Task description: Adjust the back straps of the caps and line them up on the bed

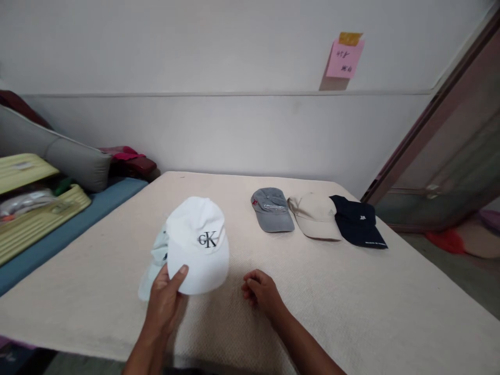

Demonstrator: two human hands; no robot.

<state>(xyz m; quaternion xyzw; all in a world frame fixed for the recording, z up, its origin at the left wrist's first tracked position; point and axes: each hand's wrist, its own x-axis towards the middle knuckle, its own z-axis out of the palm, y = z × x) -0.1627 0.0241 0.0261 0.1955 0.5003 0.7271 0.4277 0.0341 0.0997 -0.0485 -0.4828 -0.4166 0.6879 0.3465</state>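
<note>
My left hand [166,289] grips the brim of a white baseball cap [197,224], thumb on top, holding it raised over the table with its black letter logo facing me. Partly hidden behind it lies a pale mint cap [150,268]. My right hand [261,291] is just right of the white cap, its fingers curled in with nothing visible in them. Farther back on the right, a grey cap [270,205], a beige cap [316,211] and a navy cap [357,221] lie in a row, brims toward me.
A cream textured cloth covers the table [344,307], which meets a white wall [234,135]. On the left stand a grey cushion [78,156] and a yellow plastic case [47,224] on a blue surface. A pink note [346,58] is taped to the wall.
</note>
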